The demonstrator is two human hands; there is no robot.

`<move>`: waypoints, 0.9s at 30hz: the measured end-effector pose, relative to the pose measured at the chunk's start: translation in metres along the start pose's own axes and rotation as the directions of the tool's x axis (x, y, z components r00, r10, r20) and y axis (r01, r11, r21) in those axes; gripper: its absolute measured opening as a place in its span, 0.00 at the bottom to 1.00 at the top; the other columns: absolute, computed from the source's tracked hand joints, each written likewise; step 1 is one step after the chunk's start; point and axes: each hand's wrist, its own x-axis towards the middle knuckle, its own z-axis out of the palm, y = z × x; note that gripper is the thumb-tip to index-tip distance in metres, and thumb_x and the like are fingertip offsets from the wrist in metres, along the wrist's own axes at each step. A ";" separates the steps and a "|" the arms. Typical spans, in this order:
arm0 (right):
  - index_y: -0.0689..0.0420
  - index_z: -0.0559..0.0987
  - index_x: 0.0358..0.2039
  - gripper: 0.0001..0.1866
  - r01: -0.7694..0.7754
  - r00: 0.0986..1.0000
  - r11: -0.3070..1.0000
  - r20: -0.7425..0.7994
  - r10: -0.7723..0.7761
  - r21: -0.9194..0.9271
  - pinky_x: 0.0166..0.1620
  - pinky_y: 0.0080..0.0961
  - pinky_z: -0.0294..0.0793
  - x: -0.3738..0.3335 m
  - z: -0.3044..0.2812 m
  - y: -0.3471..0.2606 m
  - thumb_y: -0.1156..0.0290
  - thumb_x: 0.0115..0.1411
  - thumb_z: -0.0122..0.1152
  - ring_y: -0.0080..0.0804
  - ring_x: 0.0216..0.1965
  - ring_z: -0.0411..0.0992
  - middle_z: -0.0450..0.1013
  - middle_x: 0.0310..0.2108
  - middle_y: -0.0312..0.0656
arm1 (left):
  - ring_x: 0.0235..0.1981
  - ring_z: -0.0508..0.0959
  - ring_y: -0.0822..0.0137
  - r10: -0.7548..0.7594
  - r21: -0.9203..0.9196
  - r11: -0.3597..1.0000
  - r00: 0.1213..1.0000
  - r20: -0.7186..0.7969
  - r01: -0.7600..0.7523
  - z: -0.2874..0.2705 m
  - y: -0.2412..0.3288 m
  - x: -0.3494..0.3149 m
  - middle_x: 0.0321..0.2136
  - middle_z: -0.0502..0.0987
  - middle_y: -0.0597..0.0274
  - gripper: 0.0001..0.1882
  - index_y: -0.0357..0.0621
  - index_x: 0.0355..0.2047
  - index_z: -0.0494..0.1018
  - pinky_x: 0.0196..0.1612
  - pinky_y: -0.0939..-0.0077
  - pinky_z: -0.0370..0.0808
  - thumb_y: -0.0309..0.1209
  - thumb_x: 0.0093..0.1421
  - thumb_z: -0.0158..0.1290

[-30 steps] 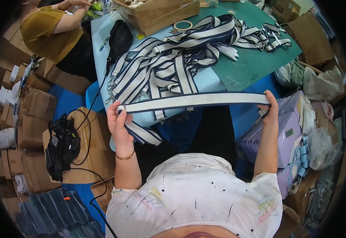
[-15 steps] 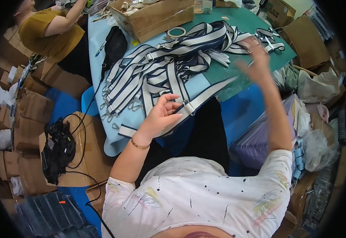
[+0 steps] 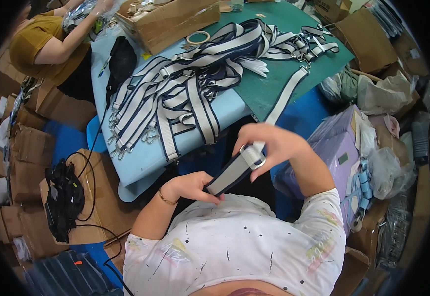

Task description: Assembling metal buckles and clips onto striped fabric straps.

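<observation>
I hold one grey webbing strap with dark navy edges (image 3: pixel 234 170) close to my chest. My left hand (image 3: pixel 188 187) grips its lower end. My right hand (image 3: pixel 269 143) pinches the strap at a metal slide buckle (image 3: pixel 252 155). The rest of the strap runs up and right across the green mat (image 3: pixel 274 89) to its far end. A heap of similar straps with metal clips (image 3: pixel 185 89) lies on the light blue table top (image 3: pixel 146 158) in front of me.
A cardboard box (image 3: pixel 173 22) and a tape roll (image 3: pixel 198 37) sit at the table's far side. Another person in a mustard shirt (image 3: pixel 37 42) works at the upper left. Cardboard boxes, a black cable bundle (image 3: pixel 64 197), purple boxes (image 3: pixel 343 148) and plastic bags surround me.
A second ago I held the strap stretched wide between both hands. Since then my hands have come together near my chest, and the strap's far end now lies on the green mat.
</observation>
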 end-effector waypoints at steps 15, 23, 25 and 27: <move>0.64 0.65 0.55 0.30 0.305 0.774 0.762 -0.615 0.150 0.571 0.49 0.32 0.71 -0.041 -0.053 0.046 0.58 0.57 0.58 0.40 0.47 0.72 0.72 0.39 0.43 | 0.27 0.77 0.69 -0.063 -0.440 0.893 0.944 -0.325 -0.092 0.017 -0.046 -0.051 0.27 0.77 0.58 0.16 0.32 0.50 0.66 0.34 0.80 0.73 0.28 0.64 0.44; 0.62 0.69 0.49 0.30 -0.043 0.994 0.990 -0.097 0.057 0.138 0.48 0.28 0.70 0.022 0.000 0.006 0.66 0.47 0.70 0.33 0.46 0.72 0.74 0.41 0.45 | 0.49 0.74 0.59 0.123 -0.584 0.781 0.971 -0.203 -0.221 0.020 -0.053 -0.029 0.54 0.67 0.45 0.28 0.32 0.61 0.53 0.53 0.68 0.70 0.23 0.60 0.46; 0.56 0.70 0.51 0.33 0.004 0.999 0.991 0.037 0.000 -0.133 0.44 0.29 0.72 0.031 0.020 0.003 0.68 0.42 0.72 0.35 0.42 0.73 0.75 0.39 0.39 | 0.51 0.72 0.56 0.115 -0.621 0.756 0.976 -0.187 -0.208 0.019 -0.053 -0.021 0.55 0.65 0.45 0.31 0.33 0.61 0.52 0.52 0.66 0.70 0.21 0.58 0.46; 0.56 0.69 0.53 0.38 0.012 0.987 0.957 0.157 0.035 -0.290 0.44 0.30 0.69 0.035 0.042 0.004 0.66 0.39 0.72 0.36 0.39 0.71 0.75 0.38 0.37 | 0.52 0.72 0.52 0.159 -0.665 0.711 0.974 -0.165 -0.228 0.017 -0.052 -0.015 0.53 0.66 0.45 0.30 0.33 0.61 0.52 0.52 0.64 0.71 0.20 0.57 0.45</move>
